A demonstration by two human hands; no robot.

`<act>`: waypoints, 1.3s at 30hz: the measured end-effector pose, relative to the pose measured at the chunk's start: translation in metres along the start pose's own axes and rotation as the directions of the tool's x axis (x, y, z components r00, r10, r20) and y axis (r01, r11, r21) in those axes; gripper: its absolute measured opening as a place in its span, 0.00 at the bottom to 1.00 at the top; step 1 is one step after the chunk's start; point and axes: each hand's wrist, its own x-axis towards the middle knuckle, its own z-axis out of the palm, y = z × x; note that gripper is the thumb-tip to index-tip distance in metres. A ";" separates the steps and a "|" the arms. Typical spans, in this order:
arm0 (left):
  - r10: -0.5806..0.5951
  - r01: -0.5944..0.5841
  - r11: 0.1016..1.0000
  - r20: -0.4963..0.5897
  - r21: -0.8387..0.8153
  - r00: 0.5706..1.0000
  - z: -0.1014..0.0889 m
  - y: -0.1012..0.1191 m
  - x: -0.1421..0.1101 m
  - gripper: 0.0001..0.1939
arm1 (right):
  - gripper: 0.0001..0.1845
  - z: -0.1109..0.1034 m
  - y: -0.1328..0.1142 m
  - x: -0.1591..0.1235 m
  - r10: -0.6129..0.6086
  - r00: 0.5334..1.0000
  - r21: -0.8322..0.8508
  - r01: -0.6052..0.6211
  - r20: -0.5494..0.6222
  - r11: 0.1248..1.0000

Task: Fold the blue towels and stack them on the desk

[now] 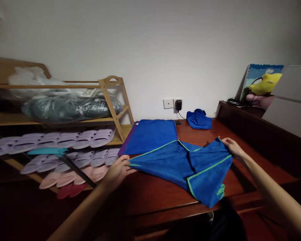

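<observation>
Two grips stretch the green-edged blue cloth (165, 160) slantwise above the front of the bench (145, 204): our left hand (119, 169) has its fingers pinched narrow on one end of it, and our right hand (232, 146) has its fingers closed on a raised corner. We judge the fabric light, soft and thin, with little stiffness of its own, since it sags into folds between our hands and a loose flap droops at the bench's front edge. It should be neither fragile nor slippery to hold, though slack folds could slide on that glossy top. We would grip it at the corners, on the green hem, likely the firmest part. Behind it lies a flat blue cloth (153, 134); a crumpled blue cloth (199, 119) sits near the wall (145, 83).
</observation>
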 end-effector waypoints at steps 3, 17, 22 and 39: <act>0.043 -0.051 0.996 -0.099 -0.072 0.994 -0.016 0.005 0.010 0.14 | 0.32 -0.016 0.006 0.006 -0.013 1.000 -0.043 0.013 -0.003 0.999; 0.459 -0.381 0.856 -0.175 0.350 0.871 -0.033 0.029 0.093 0.09 | 0.12 0.003 0.025 0.051 -0.362 0.924 -0.509 0.371 0.122 0.777; 0.595 -0.316 0.674 -0.236 0.668 0.768 -0.015 0.033 0.120 0.07 | 0.18 0.012 0.027 0.061 -0.397 0.916 -0.614 0.283 -0.054 0.737; 0.028 -0.808 -0.135 0.817 0.574 0.576 0.048 -0.037 -0.016 0.27 | 0.26 0.086 -0.066 -0.096 -0.399 0.397 -0.352 0.918 0.827 0.185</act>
